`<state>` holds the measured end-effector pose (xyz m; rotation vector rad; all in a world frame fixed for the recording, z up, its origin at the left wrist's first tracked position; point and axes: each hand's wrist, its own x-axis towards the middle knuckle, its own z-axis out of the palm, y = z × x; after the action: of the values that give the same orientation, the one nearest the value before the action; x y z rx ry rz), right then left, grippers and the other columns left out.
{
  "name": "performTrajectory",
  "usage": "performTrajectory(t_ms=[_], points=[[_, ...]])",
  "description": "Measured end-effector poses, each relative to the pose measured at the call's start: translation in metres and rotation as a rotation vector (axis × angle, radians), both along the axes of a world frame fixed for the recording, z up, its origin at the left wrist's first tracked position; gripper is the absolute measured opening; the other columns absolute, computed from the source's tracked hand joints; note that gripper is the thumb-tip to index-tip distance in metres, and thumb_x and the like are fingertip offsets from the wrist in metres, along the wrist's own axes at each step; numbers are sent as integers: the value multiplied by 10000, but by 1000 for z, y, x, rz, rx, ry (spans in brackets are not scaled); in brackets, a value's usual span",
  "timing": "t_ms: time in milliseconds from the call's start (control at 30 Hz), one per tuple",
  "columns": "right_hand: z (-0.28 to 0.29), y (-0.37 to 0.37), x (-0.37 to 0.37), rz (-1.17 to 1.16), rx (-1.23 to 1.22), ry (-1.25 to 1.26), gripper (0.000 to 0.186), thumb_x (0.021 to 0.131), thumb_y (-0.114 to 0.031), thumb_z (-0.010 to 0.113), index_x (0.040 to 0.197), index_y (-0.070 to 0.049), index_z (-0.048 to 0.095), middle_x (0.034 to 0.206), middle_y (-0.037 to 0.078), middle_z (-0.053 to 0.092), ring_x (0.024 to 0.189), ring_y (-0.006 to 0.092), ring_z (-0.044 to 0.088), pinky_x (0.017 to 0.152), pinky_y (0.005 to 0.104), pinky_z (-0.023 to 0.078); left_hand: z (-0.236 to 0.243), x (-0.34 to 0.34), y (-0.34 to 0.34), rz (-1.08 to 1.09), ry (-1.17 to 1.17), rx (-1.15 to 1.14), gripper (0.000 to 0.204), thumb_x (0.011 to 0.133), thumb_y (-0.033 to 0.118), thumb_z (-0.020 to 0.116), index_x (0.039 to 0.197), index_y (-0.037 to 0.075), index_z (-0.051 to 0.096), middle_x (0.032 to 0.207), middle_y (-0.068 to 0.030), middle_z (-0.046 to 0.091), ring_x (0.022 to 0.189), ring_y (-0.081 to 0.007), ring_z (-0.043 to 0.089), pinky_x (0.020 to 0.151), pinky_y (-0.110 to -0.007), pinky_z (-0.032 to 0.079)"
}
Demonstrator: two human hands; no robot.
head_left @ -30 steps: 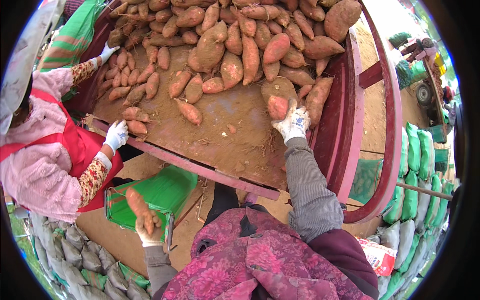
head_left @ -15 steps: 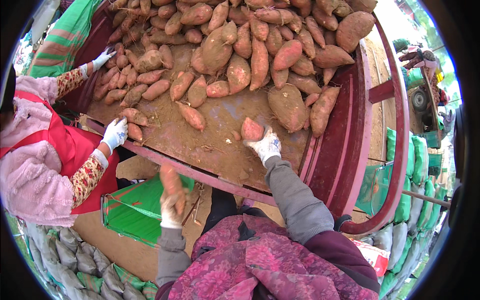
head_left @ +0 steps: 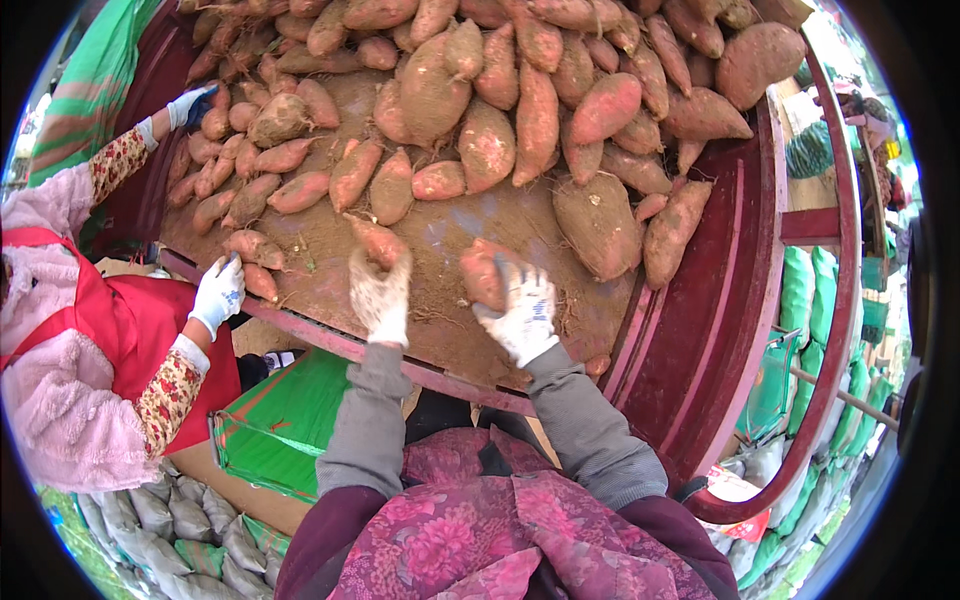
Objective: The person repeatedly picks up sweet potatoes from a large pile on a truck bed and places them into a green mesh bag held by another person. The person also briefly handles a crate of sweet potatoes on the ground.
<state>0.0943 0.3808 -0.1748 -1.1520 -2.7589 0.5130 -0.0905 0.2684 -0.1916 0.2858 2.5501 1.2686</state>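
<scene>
Both of my gloved hands are over the soil-covered bed [head_left: 450,340] of a dark red cart. My left hand [head_left: 382,300] is closed on the near end of a sweet potato [head_left: 380,240] lying on the bed; the hand is slightly blurred. To its right, my right hand [head_left: 522,312] wraps its fingers around another reddish sweet potato [head_left: 484,272] just above the boards. Beyond my hands rises a heap of soil-dusted sweet potatoes [head_left: 487,145]. One very large sweet potato [head_left: 597,225] sits to the right of my right hand, against the heap.
A co-worker in a red apron [head_left: 140,330] stands at left, gloved hands among smaller sweet potatoes. Below the cart's front edge [head_left: 440,380] a green bag [head_left: 285,420] hangs on a frame. A curved red rail [head_left: 835,330] bounds the right side. Filled sacks [head_left: 190,520] line the ground.
My left hand has come up from beside the green bag; the sweet potato it held is gone from it, and it now grips another. My right hand keeps its sweet potato, slightly turned.
</scene>
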Motion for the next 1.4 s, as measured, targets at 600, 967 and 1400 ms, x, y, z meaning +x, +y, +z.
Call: performTrajectory(t_ms=[600,967,1400], points=[[-86,-10,157,-629,-188,-138,1026,775,-466,811,1554,-73,272,1387,272,502,1241,456,530,1038,518,461,8,137,97,-418,-147,-274,853,587,370,916,1282,-18,610,1565,-234,294,1397,-365,397,1157,-460,367],[-74,-4,156,-620,-274,-141,1035,777,-536,784,1546,-55,285,1445,282,454,1288,452,508,1064,504,450,-6,124,95,-393,-524,126,682,735,326,820,1350,113,618,1454,-173,485,1267,-351,539,1035,-454,479],[-80,3,151,-607,-12,2,1027,708,-498,839,1521,-99,353,1361,257,507,1274,436,482,1077,517,416,33,98,-351,-39,-688,1243,947,712,610,768,1414,34,499,1396,-93,540,1324,-285,490,1166,-498,360]])
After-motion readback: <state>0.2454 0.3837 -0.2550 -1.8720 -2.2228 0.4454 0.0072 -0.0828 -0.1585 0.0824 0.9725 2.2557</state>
